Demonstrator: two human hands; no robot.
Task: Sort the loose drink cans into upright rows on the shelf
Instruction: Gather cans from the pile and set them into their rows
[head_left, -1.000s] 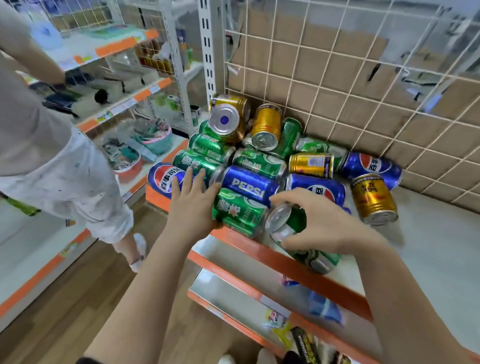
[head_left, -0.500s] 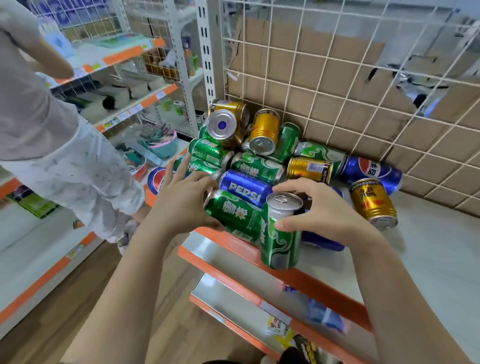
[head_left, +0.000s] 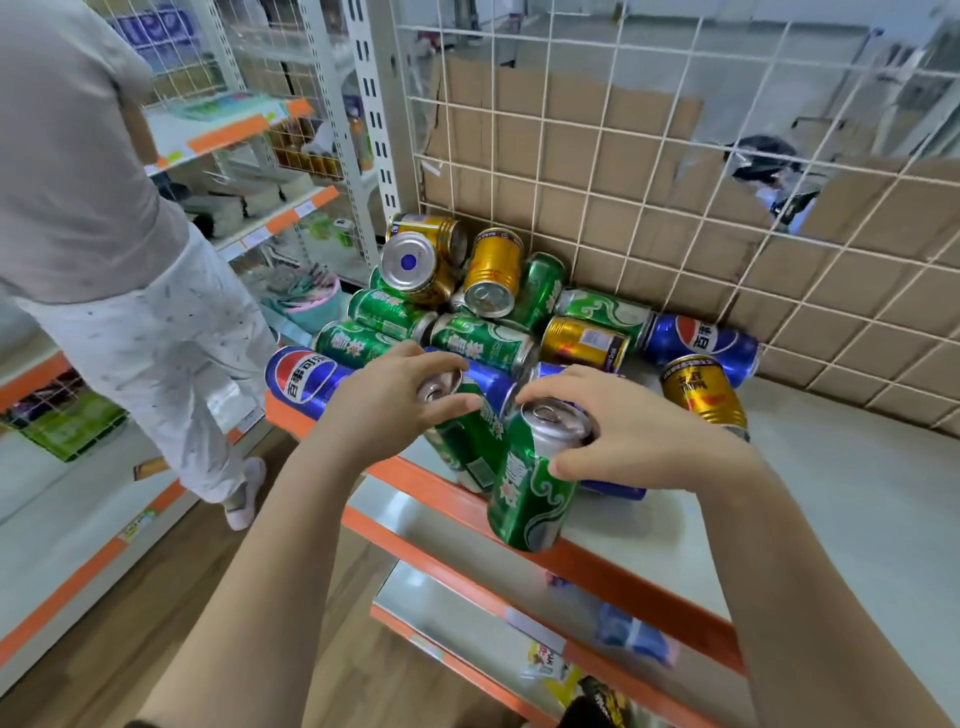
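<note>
1. The right hand (head_left: 644, 441) grips a green can (head_left: 524, 499) near its top. The can stands up at the front edge of the shelf (head_left: 857, 493), like before.
2. The left hand (head_left: 384, 410) grips a second green can (head_left: 467, 441). It was lying down before. Now it is tipped up, just beside the first.
3. The pile of cans (head_left: 483, 291) behind is still jumbled.

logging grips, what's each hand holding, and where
Right hand grips the front green can by its top; left hand grips the rear green can near its top.
</note>
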